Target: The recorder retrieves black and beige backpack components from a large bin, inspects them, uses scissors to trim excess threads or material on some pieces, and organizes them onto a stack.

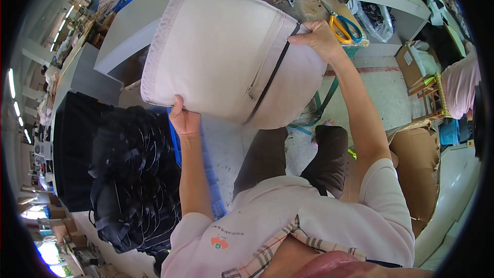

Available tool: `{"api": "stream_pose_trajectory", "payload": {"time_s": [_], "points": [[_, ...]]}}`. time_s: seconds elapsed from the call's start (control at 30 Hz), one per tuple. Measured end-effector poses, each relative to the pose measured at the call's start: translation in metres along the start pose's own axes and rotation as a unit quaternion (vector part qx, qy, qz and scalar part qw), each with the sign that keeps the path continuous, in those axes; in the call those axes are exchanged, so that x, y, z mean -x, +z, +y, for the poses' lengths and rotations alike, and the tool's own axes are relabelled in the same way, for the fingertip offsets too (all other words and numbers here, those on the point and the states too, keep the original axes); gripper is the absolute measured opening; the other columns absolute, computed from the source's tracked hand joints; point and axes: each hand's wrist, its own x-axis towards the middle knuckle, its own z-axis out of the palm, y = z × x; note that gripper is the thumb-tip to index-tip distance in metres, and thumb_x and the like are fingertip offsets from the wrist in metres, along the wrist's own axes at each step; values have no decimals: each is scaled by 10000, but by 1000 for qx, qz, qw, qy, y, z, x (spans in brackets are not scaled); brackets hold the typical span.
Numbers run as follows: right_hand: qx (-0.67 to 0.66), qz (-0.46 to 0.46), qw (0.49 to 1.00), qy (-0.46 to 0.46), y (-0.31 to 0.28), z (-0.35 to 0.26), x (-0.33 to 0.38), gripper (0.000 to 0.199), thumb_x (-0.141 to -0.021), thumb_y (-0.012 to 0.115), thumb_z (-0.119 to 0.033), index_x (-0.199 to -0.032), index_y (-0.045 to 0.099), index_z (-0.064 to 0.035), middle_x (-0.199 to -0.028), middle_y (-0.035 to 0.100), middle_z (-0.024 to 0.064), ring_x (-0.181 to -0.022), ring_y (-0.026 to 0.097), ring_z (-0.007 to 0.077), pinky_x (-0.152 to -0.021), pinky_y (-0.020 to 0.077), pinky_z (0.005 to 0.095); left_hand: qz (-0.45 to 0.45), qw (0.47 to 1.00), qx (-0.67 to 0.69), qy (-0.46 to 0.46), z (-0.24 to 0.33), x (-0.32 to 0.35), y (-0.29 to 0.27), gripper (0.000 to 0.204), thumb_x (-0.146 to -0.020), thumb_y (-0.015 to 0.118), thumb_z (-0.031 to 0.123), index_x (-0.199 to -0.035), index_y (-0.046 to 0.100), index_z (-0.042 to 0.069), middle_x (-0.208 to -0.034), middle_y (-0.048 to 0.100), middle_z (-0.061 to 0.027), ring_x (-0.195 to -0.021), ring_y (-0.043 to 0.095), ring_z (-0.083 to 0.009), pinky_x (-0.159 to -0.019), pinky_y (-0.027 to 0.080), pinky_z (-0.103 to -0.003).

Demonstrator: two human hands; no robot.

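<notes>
In front of me I hold up a wide, pale pinkish-white fabric bag piece [216,51] with rounded corners. A zipper and a narrow black strip cross its right part, and the zipper's pull shows near the lower edge. My left hand [184,118] grips the lower left edge, thumb on the front and fingers hidden behind the cloth. At the upper right edge my right hand [321,40] pinches the fabric beside the black strip's end. Just beyond the right hand, scissors [343,28] with yellow and blue handles lie on a small worktop.
A pile of black bags [131,175] stands at my left by a blue crate [208,175]. Grey tables [139,25] are farther left. On the right are an open cardboard box [417,170], a smaller carton [414,62] and a blue basket [449,133]. Another person's sleeve [461,82] shows at far right.
</notes>
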Motion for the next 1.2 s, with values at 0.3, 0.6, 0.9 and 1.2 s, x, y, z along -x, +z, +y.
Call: {"api": "stream_pose_trajectory", "payload": {"time_s": [0.3,0.6,0.9,1.2], "points": [[-143,-34,985,86,-25,13,-30,369,-573,661,7,-924,559,57,-765,572,94,-659,549,157,-620,456,257,38,998,46,8,-20,-21,-11,408,-762,555,43,-1146,425,5,-1163,466,-113,-1093,413,-250,-973,274,-439],[-92,24,994,62,-22,0,-37,408,-590,680,5,-948,495,68,-806,540,92,-701,532,152,-637,450,250,25,997,70,13,-27,-21,-16,410,-768,549,52,-1148,412,-19,-1180,450,-126,-1104,401,-260,-983,252,-442],[-106,25,992,59,-25,0,-45,359,-581,693,5,-876,491,35,-764,515,68,-695,516,140,-636,435,235,2,996,90,1,-27,-22,-12,401,-774,545,58,-1143,413,-28,-1178,448,-138,-1100,403,-263,-980,258,-430],[-114,31,992,53,-37,10,-22,329,-603,682,-41,-880,515,21,-755,526,57,-675,513,132,-619,423,233,5,999,24,-29,-40,-6,-1,402,-772,553,130,-1128,432,-14,-1162,462,-130,-1088,409,-278,-963,271,-430]]}}
